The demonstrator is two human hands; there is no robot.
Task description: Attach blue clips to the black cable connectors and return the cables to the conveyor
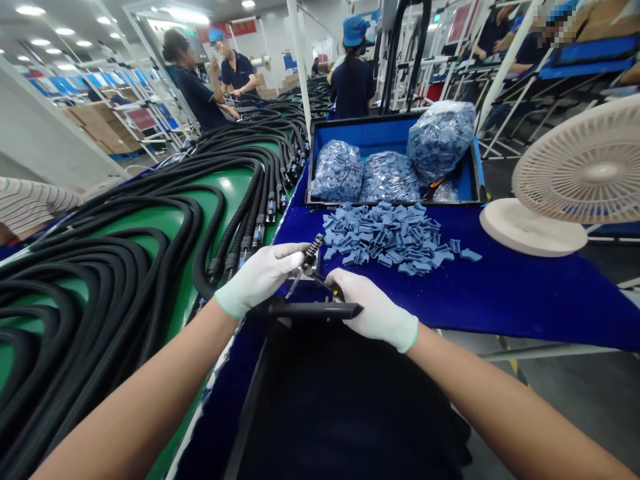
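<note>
The left hand (259, 279), in a white glove with a green cuff, has its fingers (287, 255) pressed together and curled around a small black ribbed connector (313, 250), which stands tilted up just past the fingertips, with a thin metal pin (295, 283) angling down below it. The right hand (375, 310), gloved alike, lies just beside it, fingers together over a slim dark tool with a yellow marking (334, 285); whether they pinch it, I cannot tell. A long black bar (310, 310) runs beneath both hands. Above the blue tabletop (450, 293) lies a heap of blue rubber pieces (385, 237), and black corrugated cables (200, 200) curve along the left.
</note>
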